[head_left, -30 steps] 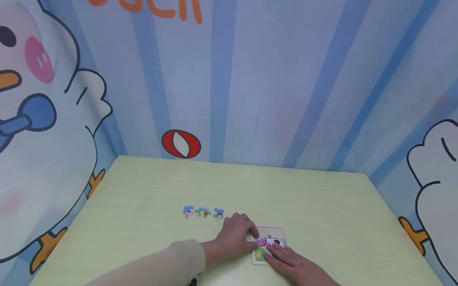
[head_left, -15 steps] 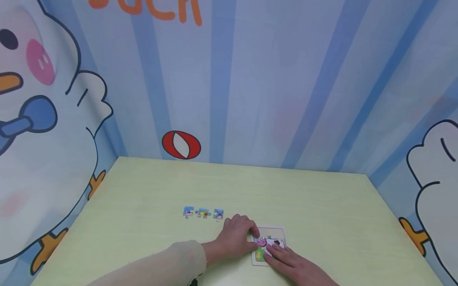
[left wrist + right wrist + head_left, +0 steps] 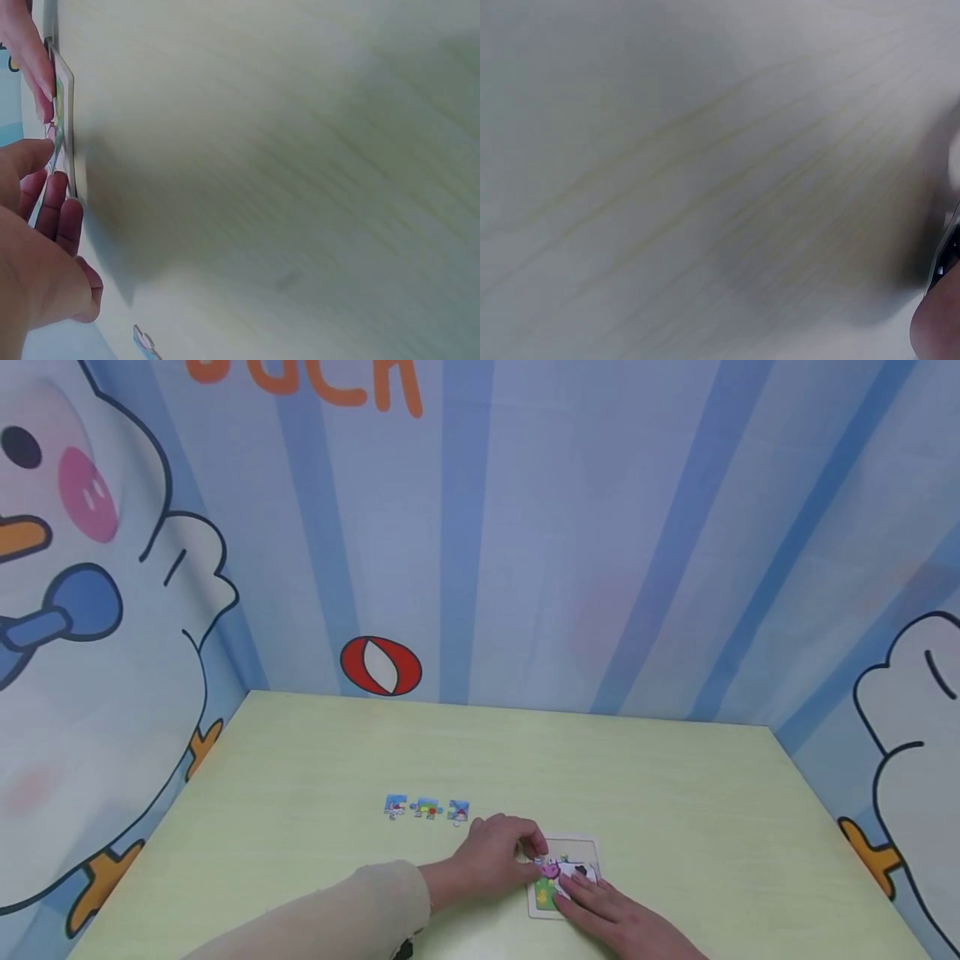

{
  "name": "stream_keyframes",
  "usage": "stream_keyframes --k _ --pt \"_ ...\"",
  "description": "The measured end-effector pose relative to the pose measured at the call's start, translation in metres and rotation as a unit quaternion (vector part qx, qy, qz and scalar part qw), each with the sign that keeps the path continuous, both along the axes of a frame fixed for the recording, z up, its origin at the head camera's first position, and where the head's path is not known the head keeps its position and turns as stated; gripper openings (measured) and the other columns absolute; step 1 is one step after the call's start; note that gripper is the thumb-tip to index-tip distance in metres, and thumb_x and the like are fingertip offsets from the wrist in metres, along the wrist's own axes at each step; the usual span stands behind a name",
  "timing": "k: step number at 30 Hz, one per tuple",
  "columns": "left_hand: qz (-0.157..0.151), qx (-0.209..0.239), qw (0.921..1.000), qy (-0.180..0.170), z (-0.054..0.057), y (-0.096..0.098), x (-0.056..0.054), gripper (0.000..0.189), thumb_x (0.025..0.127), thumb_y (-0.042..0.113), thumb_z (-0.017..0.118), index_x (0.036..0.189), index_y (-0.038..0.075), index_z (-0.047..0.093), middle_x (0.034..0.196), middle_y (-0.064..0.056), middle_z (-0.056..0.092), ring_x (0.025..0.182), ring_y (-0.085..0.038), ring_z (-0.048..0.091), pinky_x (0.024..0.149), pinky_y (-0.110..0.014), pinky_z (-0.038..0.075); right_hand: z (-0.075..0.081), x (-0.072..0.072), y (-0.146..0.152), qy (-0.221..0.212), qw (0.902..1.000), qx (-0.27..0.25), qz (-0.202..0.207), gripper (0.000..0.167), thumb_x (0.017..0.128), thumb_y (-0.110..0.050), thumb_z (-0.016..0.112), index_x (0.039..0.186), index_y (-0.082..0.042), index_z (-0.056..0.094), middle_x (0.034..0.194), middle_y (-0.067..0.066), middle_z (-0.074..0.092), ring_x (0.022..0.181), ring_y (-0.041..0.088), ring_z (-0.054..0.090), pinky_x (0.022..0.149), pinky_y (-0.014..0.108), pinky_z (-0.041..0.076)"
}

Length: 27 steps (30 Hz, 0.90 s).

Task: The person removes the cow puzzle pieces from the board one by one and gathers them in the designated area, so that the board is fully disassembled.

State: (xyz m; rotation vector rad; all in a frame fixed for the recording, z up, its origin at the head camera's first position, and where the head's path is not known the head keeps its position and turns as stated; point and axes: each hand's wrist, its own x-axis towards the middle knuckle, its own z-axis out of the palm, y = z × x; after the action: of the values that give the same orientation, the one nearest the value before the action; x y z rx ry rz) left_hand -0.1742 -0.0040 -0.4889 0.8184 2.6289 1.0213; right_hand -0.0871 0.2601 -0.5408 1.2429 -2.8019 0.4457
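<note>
A jigsaw puzzle board (image 3: 542, 912) with a pale frame lies near the front of the table, showing a pink-faced cow and green ground. At its left edge my left hand (image 3: 495, 857) pinches a small puzzle piece (image 3: 537, 861) between thumb and forefinger, mostly covered by the fingertips. In the left wrist view, that thin piece (image 3: 55, 159) stands between the fingertips, tilted against the board (image 3: 69, 112). My right hand (image 3: 611, 914) rests with fairly straight fingers on the cow picture, hiding the board's lower right. Only a blurred bit of the right hand (image 3: 937, 326) shows in the right wrist view.
Three loose puzzle pieces lie in a row behind and left of my left hand: a left one (image 3: 395, 806), a middle one (image 3: 427, 808) and a right one (image 3: 458, 811). The pale table (image 3: 300, 752) meets a printed blue-striped backdrop (image 3: 540, 543) at the back and sides.
My left hand's fingertips have shifted very slightly to the right, over the board's left edge. The right hand stays on the puzzle, and the loose pieces lie as before.
</note>
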Motion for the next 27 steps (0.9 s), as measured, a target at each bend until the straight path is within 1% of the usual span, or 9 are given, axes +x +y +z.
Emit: stream_keyframes --k 3,5,7,10,12,19,22,25,27 --pt "0.0 -0.004 0.9999 -0.01 0.0 0.001 -0.002 0.017 0.089 0.023 0.088 0.1 0.024 0.075 0.088 0.019 0.069 0.093 -0.003 0.056 0.095 -0.041 0.038 0.001 0.0 0.0 0.003 0.9998 0.018 -0.009 0.078 0.102 -0.066 0.057 0.168 -0.029 0.037 0.172 -0.003 0.037 0.16 -0.005 0.009 0.121 0.028 0.031" --pt "-0.001 -0.011 0.9999 -0.011 0.0 0.002 -0.003 0.018 0.088 0.025 0.088 0.102 0.024 0.076 0.088 0.019 0.07 0.093 -0.003 0.056 0.093 -0.039 0.038 0.001 0.0 -0.001 0.005 0.9997 0.02 -0.009 0.077 0.102 -0.065 0.057 0.167 -0.029 0.037 0.172 -0.003 0.037 0.16 -0.004 0.01 0.119 0.032 0.036" --pt "-0.002 -0.021 0.9997 -0.01 0.002 0.003 -0.004 0.018 0.088 0.026 0.089 0.102 0.023 0.078 0.088 0.019 0.071 0.094 -0.003 0.056 0.093 -0.039 0.038 0.001 0.0 -0.001 0.003 0.9999 0.013 -0.004 0.077 0.103 -0.064 0.058 0.167 -0.028 0.038 0.172 -0.002 0.038 0.16 -0.004 0.01 0.122 0.027 0.028" --pt "-0.004 -0.033 0.9994 -0.011 0.005 0.005 -0.003 0.016 0.088 0.026 0.088 0.101 0.023 0.079 0.087 0.018 0.071 0.094 -0.003 0.056 0.093 -0.039 0.038 -0.001 -0.001 0.0 0.005 0.9999 -0.005 0.009 0.076 0.103 -0.06 0.06 0.167 -0.025 0.038 0.171 0.001 0.038 0.16 -0.003 0.009 0.122 0.014 0.007" --pt "-0.003 -0.035 0.9992 -0.016 0.006 0.006 -0.003 0.013 0.089 0.025 0.088 0.098 0.023 0.078 0.085 0.018 0.069 0.092 -0.004 0.056 0.093 -0.039 0.038 -0.003 -0.001 0.0 0.02 0.9996 -0.009 0.02 0.076 0.104 -0.058 0.06 0.167 -0.022 0.039 0.171 0.003 0.04 0.161 -0.002 0.009 0.121 0.01 0.001" --pt "-0.002 -0.028 0.9993 -0.025 0.009 0.008 -0.003 0.009 0.091 0.022 0.085 0.091 0.025 0.076 0.078 0.019 0.062 0.086 -0.002 0.053 0.095 -0.041 0.038 -0.007 -0.004 0.001 0.062 0.9974 -0.003 0.037 0.075 0.104 -0.056 0.061 0.165 -0.018 0.042 0.169 0.006 0.043 0.161 0.001 0.01 0.122 0.011 0.002" --pt "-0.003 -0.025 0.9989 -0.04 0.01 0.009 -0.005 0.01 0.091 0.02 0.085 0.09 0.025 0.076 0.078 0.019 0.062 0.084 -0.002 0.053 0.098 -0.042 0.039 -0.006 -0.004 0.001 0.073 0.9965 0.002 0.041 0.074 0.104 -0.056 0.061 0.165 -0.017 0.042 0.168 0.007 0.044 0.162 0.001 0.01 0.123 0.012 0.002" --pt "-0.001 -0.015 0.9975 -0.07 0.012 0.009 -0.007 0.011 0.091 0.016 0.084 0.089 0.023 0.076 0.077 0.015 0.064 0.079 -0.004 0.055 0.094 -0.039 0.041 -0.005 -0.004 0.001 0.06 0.9974 -0.001 0.039 0.074 0.104 -0.055 0.061 0.165 -0.018 0.042 0.169 0.006 0.043 0.161 0.0 0.009 0.122 0.011 0.001" --pt "0.002 -0.003 0.9959 -0.09 0.013 0.01 -0.008 0.011 0.09 0.013 0.084 0.089 0.021 0.077 0.076 0.013 0.065 0.075 -0.005 0.056 0.088 -0.034 0.044 -0.004 -0.004 0.001 0.044 0.9985 0.002 0.03 0.074 0.104 -0.056 0.061 0.166 -0.02 0.041 0.169 0.004 0.042 0.16 -0.001 0.008 0.122 0.013 0.004"
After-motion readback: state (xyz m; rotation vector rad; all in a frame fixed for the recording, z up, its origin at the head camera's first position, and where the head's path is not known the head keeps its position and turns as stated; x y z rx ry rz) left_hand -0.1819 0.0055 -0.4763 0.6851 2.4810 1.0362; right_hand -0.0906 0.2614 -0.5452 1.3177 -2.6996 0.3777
